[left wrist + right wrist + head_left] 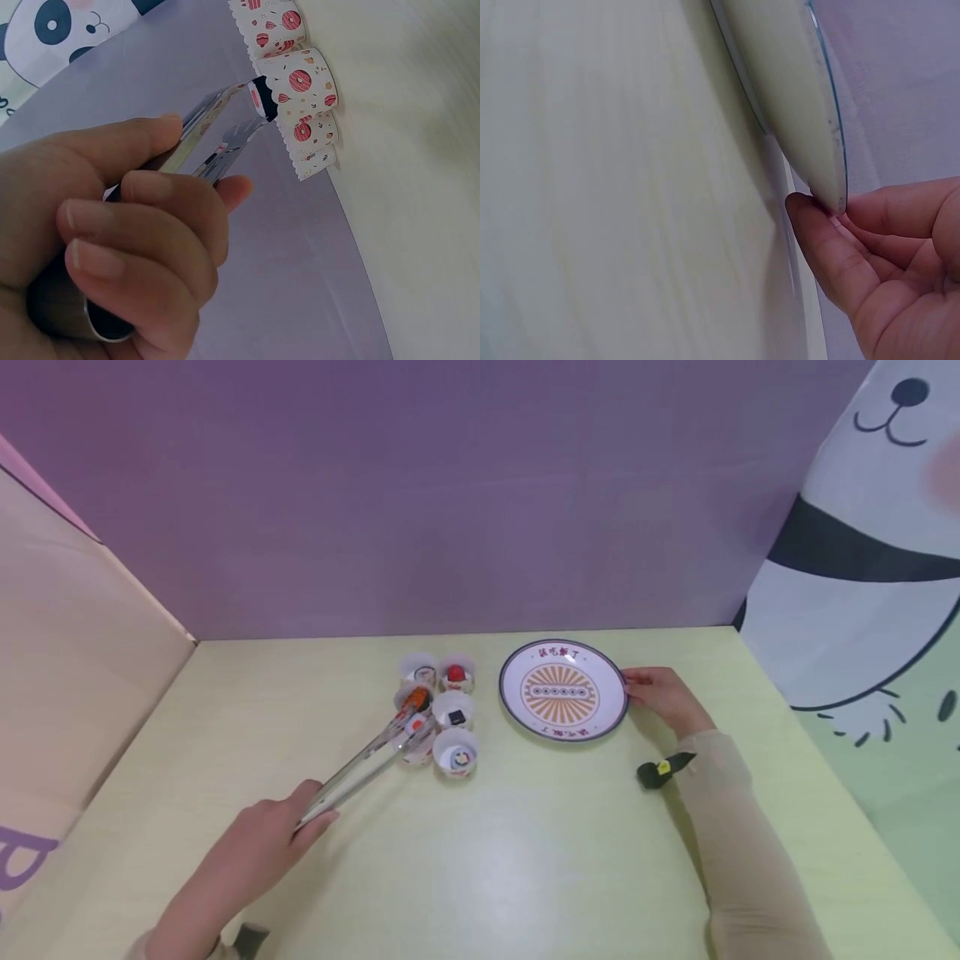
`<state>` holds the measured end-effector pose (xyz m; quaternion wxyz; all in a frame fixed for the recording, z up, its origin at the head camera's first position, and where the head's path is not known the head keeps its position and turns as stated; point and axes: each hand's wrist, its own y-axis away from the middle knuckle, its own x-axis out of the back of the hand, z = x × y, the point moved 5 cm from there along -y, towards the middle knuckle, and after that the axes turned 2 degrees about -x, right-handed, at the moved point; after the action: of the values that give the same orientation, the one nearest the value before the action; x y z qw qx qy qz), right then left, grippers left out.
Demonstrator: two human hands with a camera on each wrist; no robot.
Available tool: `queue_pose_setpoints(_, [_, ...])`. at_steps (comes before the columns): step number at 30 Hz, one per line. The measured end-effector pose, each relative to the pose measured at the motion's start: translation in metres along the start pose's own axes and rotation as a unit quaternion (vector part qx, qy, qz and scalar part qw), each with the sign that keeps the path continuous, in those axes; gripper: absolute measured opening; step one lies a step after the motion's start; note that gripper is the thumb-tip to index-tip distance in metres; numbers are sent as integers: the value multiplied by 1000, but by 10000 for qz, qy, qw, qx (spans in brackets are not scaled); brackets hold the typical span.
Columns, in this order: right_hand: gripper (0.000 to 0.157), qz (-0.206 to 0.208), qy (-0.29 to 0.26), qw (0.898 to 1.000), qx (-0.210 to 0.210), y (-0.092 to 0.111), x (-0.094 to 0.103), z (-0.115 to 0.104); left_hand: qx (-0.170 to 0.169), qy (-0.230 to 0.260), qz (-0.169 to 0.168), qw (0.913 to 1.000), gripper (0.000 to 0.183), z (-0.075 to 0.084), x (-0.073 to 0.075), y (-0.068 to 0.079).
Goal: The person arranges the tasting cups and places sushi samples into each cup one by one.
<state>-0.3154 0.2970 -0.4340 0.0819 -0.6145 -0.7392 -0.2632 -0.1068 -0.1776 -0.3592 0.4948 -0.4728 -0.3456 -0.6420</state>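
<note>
My left hand (258,839) grips metal tongs (348,781), its fingers curled round them in the left wrist view. The tong tips stand on either side of a toy sushi roll (261,99) with a dark wrap and a red centre, at the mouth of a patterned paper cup (304,82). Whether the tips press on it I cannot tell. At the right, my right hand (667,697) pinches the rim of a round white plate (517,693) with an orange sunburst print. In the right wrist view, thumb and fingers hold the plate's edge (810,112).
Paper cups stand close together in two columns left of the plate. They hold an orange-topped piece (417,698), a red-topped piece (455,673), a black-topped piece (457,717) and a pale roll (460,759), among others. A purple wall (465,527) borders the table's back edge.
</note>
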Motion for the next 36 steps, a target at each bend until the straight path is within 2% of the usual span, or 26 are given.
queue_pose_setpoints(23, [42, 27, 186, 9998, 8, -1, 3, 0, -114, 24, -19, 9999, 23, -3, -3, -2])
queue_pose_setpoints(29, [42, 34, 188, 9997, -143, -4, 4, 2, -31, 96, -21, 9999, 25, -4, 3, -3])
queue_pose_setpoints(36, [43, -9, 94, 9999, -102, -3, 3, 1, -21, 264, 202, 9994, 32, -8, 15, -11])
